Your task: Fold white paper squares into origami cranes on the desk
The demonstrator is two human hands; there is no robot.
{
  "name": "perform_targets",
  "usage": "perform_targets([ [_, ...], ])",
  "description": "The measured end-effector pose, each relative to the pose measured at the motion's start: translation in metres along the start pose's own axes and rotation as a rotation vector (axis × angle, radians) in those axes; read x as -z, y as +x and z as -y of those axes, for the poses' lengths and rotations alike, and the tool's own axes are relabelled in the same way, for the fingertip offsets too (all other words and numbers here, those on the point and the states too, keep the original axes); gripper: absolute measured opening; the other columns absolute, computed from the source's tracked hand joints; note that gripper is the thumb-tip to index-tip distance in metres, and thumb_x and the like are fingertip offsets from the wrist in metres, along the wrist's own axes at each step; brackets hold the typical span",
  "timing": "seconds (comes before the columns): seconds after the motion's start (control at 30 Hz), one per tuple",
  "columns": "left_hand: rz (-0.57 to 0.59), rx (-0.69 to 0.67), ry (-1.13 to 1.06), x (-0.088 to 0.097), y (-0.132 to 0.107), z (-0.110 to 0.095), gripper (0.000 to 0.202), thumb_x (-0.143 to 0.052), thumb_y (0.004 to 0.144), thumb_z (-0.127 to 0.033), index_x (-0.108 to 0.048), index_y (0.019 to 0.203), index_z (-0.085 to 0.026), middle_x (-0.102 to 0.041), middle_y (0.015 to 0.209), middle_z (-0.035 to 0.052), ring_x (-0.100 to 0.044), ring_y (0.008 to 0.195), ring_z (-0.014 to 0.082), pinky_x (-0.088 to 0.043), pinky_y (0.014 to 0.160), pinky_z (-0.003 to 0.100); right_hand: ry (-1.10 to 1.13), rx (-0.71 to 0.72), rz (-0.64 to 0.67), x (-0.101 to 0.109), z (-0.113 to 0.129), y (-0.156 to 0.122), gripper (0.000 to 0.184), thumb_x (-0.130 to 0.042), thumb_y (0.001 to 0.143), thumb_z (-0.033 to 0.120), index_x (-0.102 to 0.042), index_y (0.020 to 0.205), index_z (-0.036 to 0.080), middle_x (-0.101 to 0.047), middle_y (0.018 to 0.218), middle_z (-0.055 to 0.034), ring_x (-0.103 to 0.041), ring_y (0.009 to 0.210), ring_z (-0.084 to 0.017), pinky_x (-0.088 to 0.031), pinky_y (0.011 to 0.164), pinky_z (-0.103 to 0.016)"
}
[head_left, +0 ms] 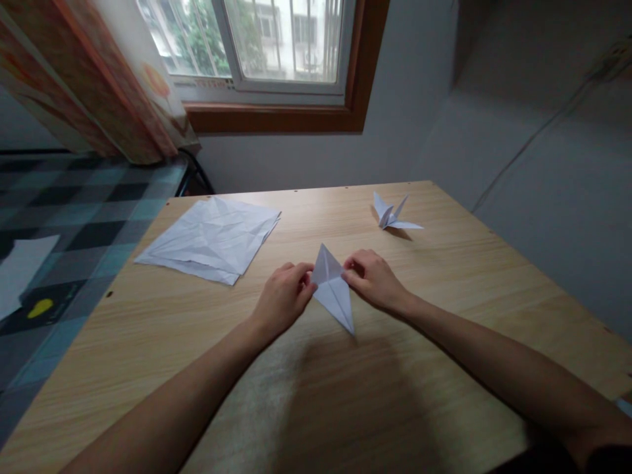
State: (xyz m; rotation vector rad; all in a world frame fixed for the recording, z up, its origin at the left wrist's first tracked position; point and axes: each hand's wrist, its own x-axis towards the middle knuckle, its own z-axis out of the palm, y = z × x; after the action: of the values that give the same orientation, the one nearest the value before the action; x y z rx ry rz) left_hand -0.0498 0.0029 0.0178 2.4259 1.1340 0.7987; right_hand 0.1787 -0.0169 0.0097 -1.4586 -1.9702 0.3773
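Note:
Between my hands is a piece of white paper folded into a long diamond (332, 283), one tip pointing away from me and the other toward me. A crease runs along its middle. My left hand (284, 293) pinches its left corner between thumb and fingers. On the opposite side, my right hand (374, 279) grips the right corner in the same way. Past my right hand stands a finished white paper crane (392, 216), its wings and points raised, touched by neither hand.
Creased white paper sheets (212, 237) lie stacked at the left back of the wooden table (237, 401). Beyond the table's left edge is a surface with a checked cloth (123, 217), bearing a white sheet (27, 266). A window and curtain (99, 72) are behind.

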Motion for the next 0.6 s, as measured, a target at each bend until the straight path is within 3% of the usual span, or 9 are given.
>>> perform_targets([
  [0.1,0.002,0.041,-0.033,0.0,0.0,0.002,0.031,-0.061,0.081,-0.017,-0.062,0.113,-0.018,-0.064,0.078,0.002,-0.06,0.079,0.0197,-0.05,0.075,0.035,0.001,-0.059,0.036,-0.004,0.008,0.003,0.03,-0.068,0.078,0.015,-0.068,0.107,0.016,-0.07,0.093,-0.0061,-0.06,0.089,-0.022,-0.046,0.082,-0.035],
  [0.2,-0.004,0.071,-0.084,0.001,0.0,0.003,0.038,-0.063,0.079,-0.016,-0.06,0.117,-0.018,-0.066,0.079,0.0011,-0.061,0.078,0.0189,-0.05,0.076,0.035,0.033,-0.115,0.126,-0.004,0.015,0.008,0.034,-0.068,0.077,0.016,-0.068,0.112,0.018,-0.069,0.089,-0.0029,-0.06,0.081,-0.019,-0.044,0.075,-0.031],
  [0.3,-0.015,0.113,-0.132,0.001,-0.001,0.004,0.036,-0.063,0.078,-0.016,-0.06,0.114,-0.019,-0.066,0.077,-0.0007,-0.06,0.073,0.0166,-0.049,0.073,0.033,0.084,-0.198,0.211,-0.003,0.02,0.015,0.031,-0.071,0.072,0.015,-0.07,0.103,0.018,-0.065,0.074,0.002,-0.056,0.069,-0.015,-0.039,0.064,-0.026],
  [0.47,-0.042,0.217,-0.359,0.0,0.002,0.008,0.034,-0.068,0.076,-0.024,-0.061,0.11,-0.019,-0.062,0.071,-0.0037,-0.058,0.064,0.0132,-0.046,0.063,0.027,0.32,-0.255,0.309,-0.004,0.014,0.024,0.005,-0.067,0.067,0.014,-0.062,0.067,0.016,-0.051,0.059,0.0067,-0.047,0.058,-0.01,-0.031,0.054,-0.023],
  [0.6,-0.145,0.26,-0.543,0.0,0.006,0.009,0.034,-0.071,0.077,-0.032,-0.061,0.106,-0.018,-0.059,0.069,-0.0039,-0.055,0.062,0.0119,-0.043,0.059,0.025,0.486,-0.23,0.219,0.002,0.008,0.031,0.004,-0.064,0.069,0.018,-0.062,0.067,0.016,-0.054,0.06,0.0051,-0.046,0.056,-0.01,-0.033,0.055,-0.023],
])
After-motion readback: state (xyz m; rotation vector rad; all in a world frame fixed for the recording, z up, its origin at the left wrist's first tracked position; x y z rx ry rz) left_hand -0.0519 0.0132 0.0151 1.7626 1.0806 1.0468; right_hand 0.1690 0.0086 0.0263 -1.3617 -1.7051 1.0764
